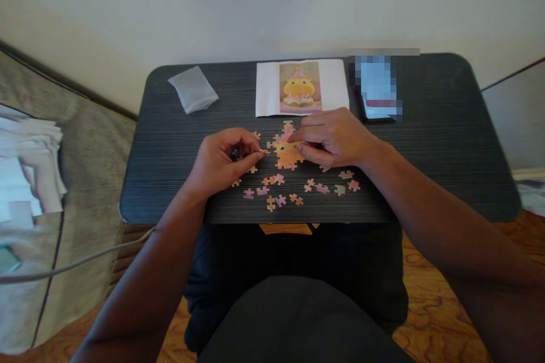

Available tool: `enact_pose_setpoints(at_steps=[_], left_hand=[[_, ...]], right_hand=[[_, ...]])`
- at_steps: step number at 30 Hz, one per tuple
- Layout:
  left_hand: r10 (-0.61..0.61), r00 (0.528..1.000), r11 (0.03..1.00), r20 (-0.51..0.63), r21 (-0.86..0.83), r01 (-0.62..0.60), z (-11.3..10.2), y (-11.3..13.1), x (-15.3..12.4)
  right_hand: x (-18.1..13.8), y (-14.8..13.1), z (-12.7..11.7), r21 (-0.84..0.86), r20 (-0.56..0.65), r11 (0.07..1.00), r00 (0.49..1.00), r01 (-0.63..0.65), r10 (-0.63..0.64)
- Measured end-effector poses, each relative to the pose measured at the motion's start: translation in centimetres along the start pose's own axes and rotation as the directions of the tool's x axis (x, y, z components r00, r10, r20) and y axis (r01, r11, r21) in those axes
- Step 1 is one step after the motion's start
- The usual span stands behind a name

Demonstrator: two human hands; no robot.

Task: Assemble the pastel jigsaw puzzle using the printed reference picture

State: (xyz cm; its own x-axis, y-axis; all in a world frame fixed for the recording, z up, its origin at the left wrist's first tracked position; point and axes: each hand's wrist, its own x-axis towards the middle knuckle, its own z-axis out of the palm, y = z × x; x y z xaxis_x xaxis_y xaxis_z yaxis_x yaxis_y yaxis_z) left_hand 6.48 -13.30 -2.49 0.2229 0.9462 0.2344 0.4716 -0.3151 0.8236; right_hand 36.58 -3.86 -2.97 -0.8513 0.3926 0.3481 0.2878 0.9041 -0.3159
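A partly joined jigsaw puzzle (287, 156), yellow with a pink top, lies mid-table. My left hand (227, 159) is at its left, thumb and forefinger pinched on a small puzzle piece (264, 151) seen edge-on. Over the puzzle's upper right side, my right hand (334, 139) has its fingers closed around a thin yellowish puzzle piece (297, 142), mostly covered by the fingers. Several loose pieces, such as a purple one (322, 188) and a greenish one (339, 190), are scattered nearer the front edge. More pieces lie partly hidden beneath my left hand.
Behind the puzzle lies a white sheet with a printed yellow cartoon figure (299, 88). A phone (378, 91) is to its right, and a clear plastic bag (193, 89) at the back left. The dark table (451, 142) has rounded corners. A cable (85, 261) runs at the left.
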Motion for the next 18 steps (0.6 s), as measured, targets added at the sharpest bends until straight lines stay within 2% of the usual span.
enact_pose_setpoints(at_steps=[3,5,9,15,18], left_hand=[[-0.052,0.998,0.992,-0.029,-0.113,0.048,0.1,0.1,0.0],[-0.049,0.999,0.992,-0.020,-0.121,0.046,0.2,0.1,0.0],[0.023,1.000,1.000,-0.003,-0.003,-0.023,0.1,0.1,0.0],[0.045,0.987,0.995,-0.152,0.100,-0.030,-0.7,-0.2,0.1],[0.042,0.984,0.985,-0.174,0.172,-0.012,-1.5,-0.4,0.5]], right_hand=[[0.0,0.0,0.0,-0.005,-0.003,1.000,1.000,0.005,-0.005],[0.0,0.0,0.0,-0.011,-0.006,1.000,1.000,0.007,-0.007],[-0.1,0.0,0.1,-0.010,-0.015,1.000,1.000,0.007,-0.007],[-0.3,0.1,-0.2,-0.031,-0.059,0.999,0.998,-0.006,0.004],[-0.5,0.3,-0.4,-0.038,-0.088,0.998,0.995,-0.050,0.047]])
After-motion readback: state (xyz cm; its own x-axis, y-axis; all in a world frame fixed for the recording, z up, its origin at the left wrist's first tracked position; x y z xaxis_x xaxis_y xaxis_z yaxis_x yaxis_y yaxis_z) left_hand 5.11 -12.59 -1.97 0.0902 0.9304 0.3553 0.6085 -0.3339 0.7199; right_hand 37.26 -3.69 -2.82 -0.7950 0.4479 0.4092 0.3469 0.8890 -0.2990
